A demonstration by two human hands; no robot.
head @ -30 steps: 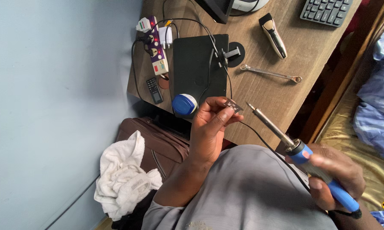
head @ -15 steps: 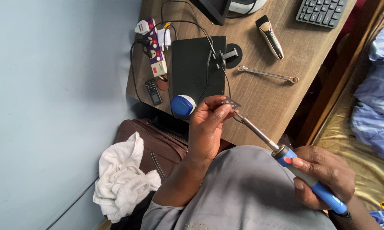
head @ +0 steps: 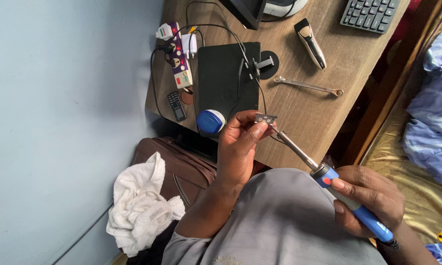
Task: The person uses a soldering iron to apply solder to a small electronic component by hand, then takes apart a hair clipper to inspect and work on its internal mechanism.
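Observation:
My left hand (head: 240, 142) pinches a small grey metal piece (head: 266, 118) between thumb and fingers, just above the near edge of the wooden desk (head: 304, 113). My right hand (head: 370, 201) grips the blue handle of a soldering iron (head: 329, 176). Its metal tip reaches up and left and touches the small piece under my left fingertips. A black cable runs from the desk down to my left hand.
On the desk lie a black laptop (head: 228, 73), a power strip (head: 179, 61) with plugs, a blue-and-white round tub (head: 211, 121), a spanner (head: 307, 86), a hair trimmer (head: 310, 43), a small remote (head: 176, 105) and a keyboard (head: 370, 13). A brown suitcase (head: 176, 169) with a white cloth (head: 140, 208) stands below. Bedding (head: 432, 127) lies at right.
My right hand has brought the soldering iron up and left until its tip meets the small piece. My left hand stayed roughly in place with the piece.

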